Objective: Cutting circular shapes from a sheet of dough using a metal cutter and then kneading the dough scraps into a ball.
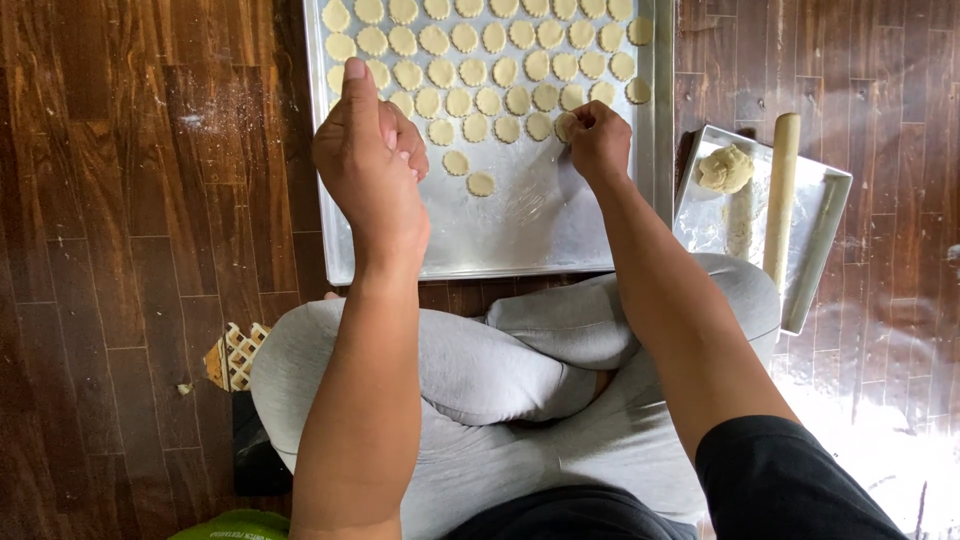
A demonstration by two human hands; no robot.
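A large metal baking tray (520,230) lies on the wooden floor in front of my crossed legs, with several rows of small round dough discs (480,68) across its far half. My right hand (598,140) rests on the tray, its fingers pinched on one dough disc (564,126) at the end of the fourth row. My left hand (368,155) hovers above the tray's left edge, fingers loosely curled, thumb raised, and I cannot make out anything in it. Two single discs (470,172) lie below the rows.
A smaller metal tray (815,245) sits to the right, holding a lump of dough (724,167) and a wooden rolling pin (780,200). A lattice-patterned piece (236,354) lies by my left knee. Flour dusts the floor at the lower right.
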